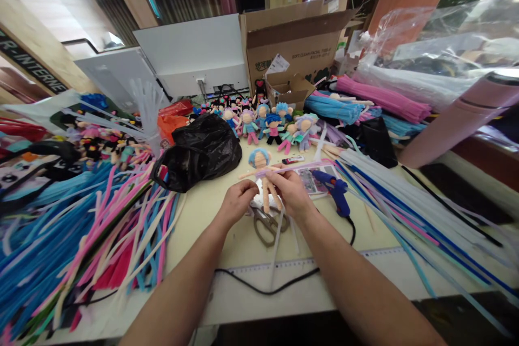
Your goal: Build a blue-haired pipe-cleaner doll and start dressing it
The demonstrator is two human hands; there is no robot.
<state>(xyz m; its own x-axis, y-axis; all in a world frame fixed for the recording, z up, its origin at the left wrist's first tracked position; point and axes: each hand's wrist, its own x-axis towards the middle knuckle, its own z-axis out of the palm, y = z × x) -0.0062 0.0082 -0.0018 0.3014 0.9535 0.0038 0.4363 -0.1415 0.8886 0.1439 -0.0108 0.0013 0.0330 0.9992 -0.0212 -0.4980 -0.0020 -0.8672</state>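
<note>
- A small doll (263, 175) with blue hair and a tan pipe-cleaner body is held upright between both hands, above the table (227, 238), near its centre.
- The left hand (237, 203) is curled against the doll's lower left side; its fingers are closed toward the body and legs.
- The right hand (292, 192) is pinched on a pale pink pipe cleaner (295, 166), which is laid across the doll's chest and runs out to the right.
- Scissors (267, 223) are lying on the table directly beneath the hands, partly hidden by them.
- A blue glue gun (334, 190) is resting just right of the right hand; its black cord (279, 286) is looped across the table's near edge.
- A ruler (279, 266) is laid along the near side of the table, under the forearms.
- A black plastic bag (200, 151) is sitting left of the doll, near the left hand.
- A row of finished dolls (267, 121) is standing behind the held doll, in front of an open cardboard box (294, 40).
- Loose pipe cleaners in blue, pink and white (81, 238) are heaped on the left side of the table.
- Long bundles of white and blue pipe cleaners (405, 211) are spread on the right; pink and blue bundles (365, 100) are stacked further back.
</note>
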